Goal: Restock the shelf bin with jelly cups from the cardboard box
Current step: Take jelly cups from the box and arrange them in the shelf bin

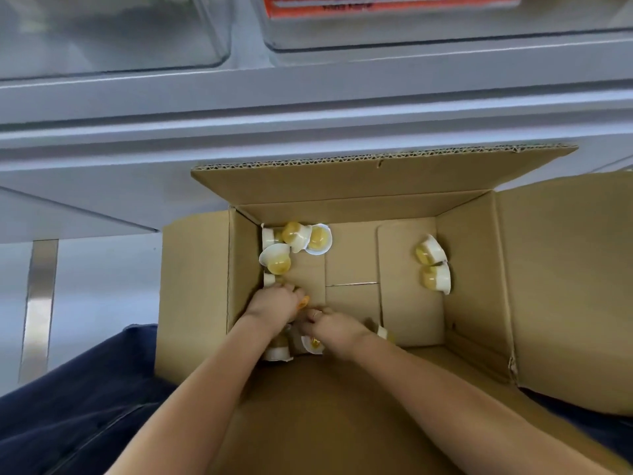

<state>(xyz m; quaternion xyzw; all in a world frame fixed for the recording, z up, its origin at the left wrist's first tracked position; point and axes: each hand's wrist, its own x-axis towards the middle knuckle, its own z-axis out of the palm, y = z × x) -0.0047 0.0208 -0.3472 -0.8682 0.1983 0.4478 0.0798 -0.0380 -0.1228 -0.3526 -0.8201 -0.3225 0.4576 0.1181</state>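
An open cardboard box (472,269) sits in front of me with yellow jelly cups scattered on its bottom. Several cups (294,240) lie in the far left corner and two more cups (433,265) lie by the right wall. Both my hands are down in the near left corner. My left hand (274,301) curls round a jelly cup whose orange edge (302,302) shows at its fingers. My right hand (334,325) grips among further cups (310,344) that lie partly hidden under both hands.
A grey shelf edge (308,108) runs across above the box. Two clear plastic bins stand on it, one at the left (113,36) and one at the right (428,29) with a red label. The box's flaps stand open on all sides. My dark trousers (78,406) are at the lower left.
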